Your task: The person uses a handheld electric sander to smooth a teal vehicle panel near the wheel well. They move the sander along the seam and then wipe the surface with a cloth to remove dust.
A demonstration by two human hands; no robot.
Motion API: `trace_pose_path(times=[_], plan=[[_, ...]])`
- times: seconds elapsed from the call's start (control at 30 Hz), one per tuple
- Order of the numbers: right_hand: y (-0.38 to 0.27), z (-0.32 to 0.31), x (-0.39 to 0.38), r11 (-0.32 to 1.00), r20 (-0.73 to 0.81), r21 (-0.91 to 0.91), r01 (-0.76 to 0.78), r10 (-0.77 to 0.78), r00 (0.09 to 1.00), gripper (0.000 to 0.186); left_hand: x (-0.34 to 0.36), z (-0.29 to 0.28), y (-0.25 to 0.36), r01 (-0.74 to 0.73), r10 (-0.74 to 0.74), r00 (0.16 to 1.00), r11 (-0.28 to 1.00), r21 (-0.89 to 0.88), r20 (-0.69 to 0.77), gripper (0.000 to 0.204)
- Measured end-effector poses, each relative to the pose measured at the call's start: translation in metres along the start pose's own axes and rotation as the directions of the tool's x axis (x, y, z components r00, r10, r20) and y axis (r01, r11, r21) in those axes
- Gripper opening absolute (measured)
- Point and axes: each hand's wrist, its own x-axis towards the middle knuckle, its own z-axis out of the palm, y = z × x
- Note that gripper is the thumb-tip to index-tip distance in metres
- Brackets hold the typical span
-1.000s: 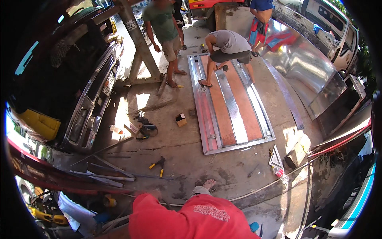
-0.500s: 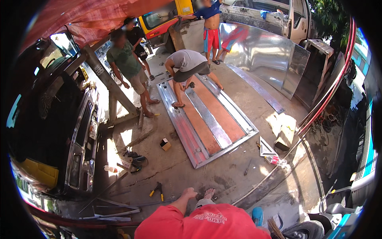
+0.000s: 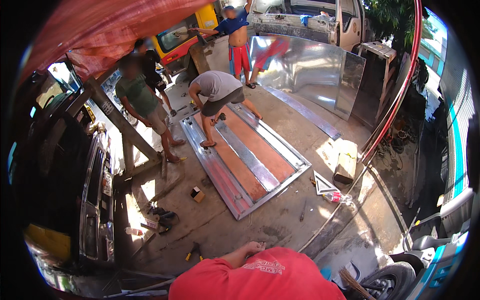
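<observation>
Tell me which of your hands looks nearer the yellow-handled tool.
Left, from what shows: the left hand is right of the yellow-handled tool, apart from it. The right hand is out of sight, position unknown.

Red tee w/ wht print

frame bare shiny metal, boards matt, sheet smooth mirror-like metal, floor rough matt concrete, bottle glossy clear plastic, shirt matt cloth, tarp creased, box looks matt cardboard
</observation>
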Motion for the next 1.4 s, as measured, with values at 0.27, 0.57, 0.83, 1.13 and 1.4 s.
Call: trace_pose_path(times=[0.27, 0.57, 0.83, 1.13, 1.4], plan=[[0.006, -0.052, -0.015, 0.995, -0.145, 0.050, -0.082, 0.088, 0.986, 0.021, -0.030, -0.022, -0.089, 0.175, -0.190, 0.975, 0.975, -0.133, -0.112, 0.087], [-0.019, 0.017, 0.026, 0.995, -0.083, -0.058, -0.080, 0.075, 0.994, 0.022, -0.024, -0.044, -0.098, 0.137, -0.204, 0.948, 0.954, -0.268, -0.243, 0.082], [-0.017, 0.045, 0.030, 0.991, -0.059, -0.120, -0.052, 0.045, 0.997, 0.023, -0.028, -0.021, -0.042, -0.203, 0.188, 0.976, 0.967, -0.155, -0.110, 0.054], [-0.018, 0.079, 0.035, 0.985, -0.072, -0.145, -0.098, 0.088, 0.994, 0.023, -0.014, -0.060, -0.145, 0.119, -0.166, 0.965, 0.967, -0.224, -0.202, 0.054], [-0.028, 0.105, 0.042, 0.977, -0.047, -0.177, -0.121, 0.114, 0.992, 0.024, -0.017, -0.054, -0.207, 0.126, -0.135, 0.965, 0.990, -0.055, -0.226, 0.055]])
